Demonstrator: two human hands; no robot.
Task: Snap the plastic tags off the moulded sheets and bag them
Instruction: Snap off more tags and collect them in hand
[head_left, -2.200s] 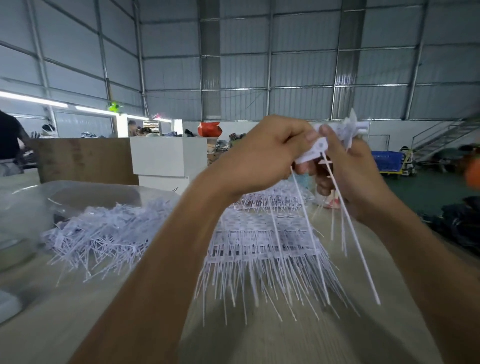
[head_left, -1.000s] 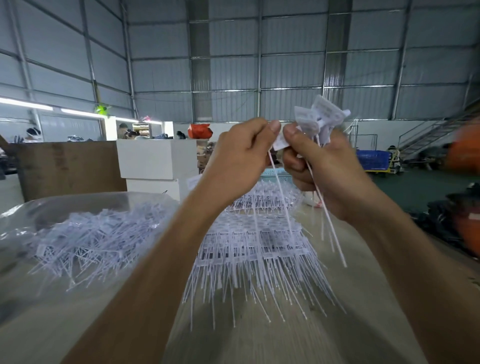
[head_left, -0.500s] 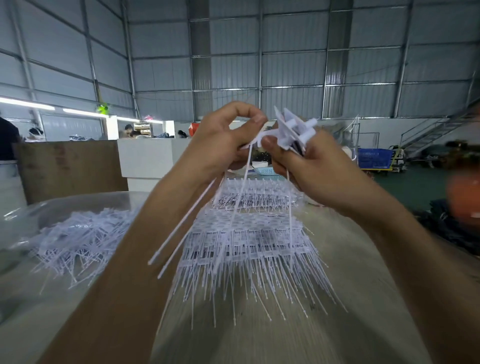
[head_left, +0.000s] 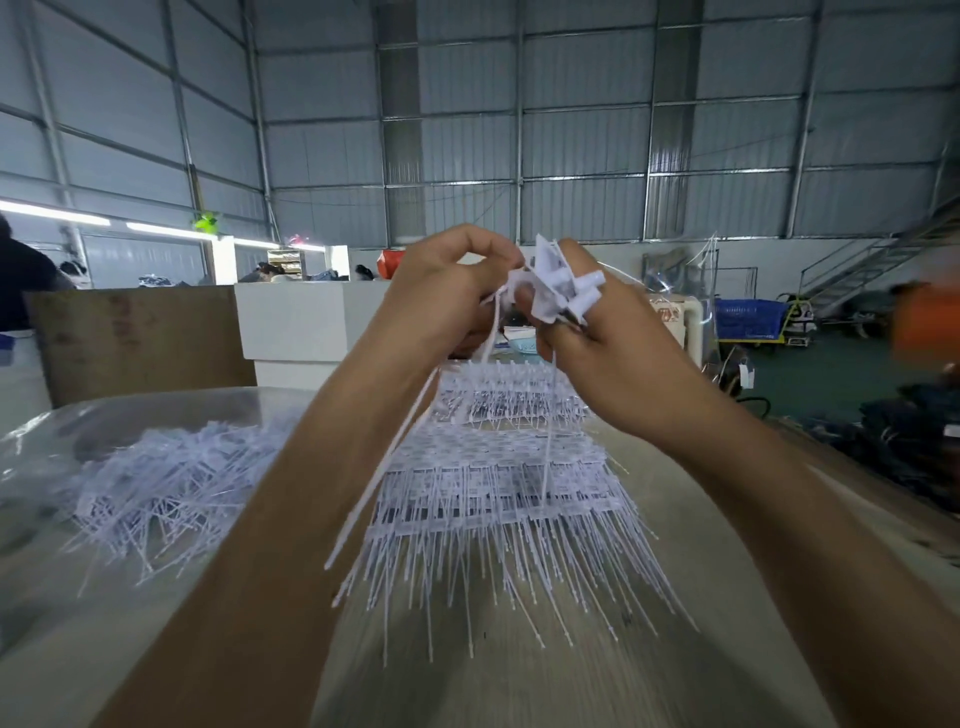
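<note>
A bunch of white tags (head_left: 558, 291) is gripped in the right hand (head_left: 597, 358), one tag pinched by the left hand (head_left: 441, 301) fingers, moulded sheets (head_left: 498, 483) stacked on the table (head_left: 519, 686) below.

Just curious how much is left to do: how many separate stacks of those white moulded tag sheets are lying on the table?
2: a near stack of white moulded plastic sheets mid-table, and a farther stack behind it, below the hands. Sheets within each stack cannot be counted.

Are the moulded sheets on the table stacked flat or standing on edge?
Stacked flat. The moulded sheets lie layered on the table, their thin tails fanning out toward the camera.
</note>
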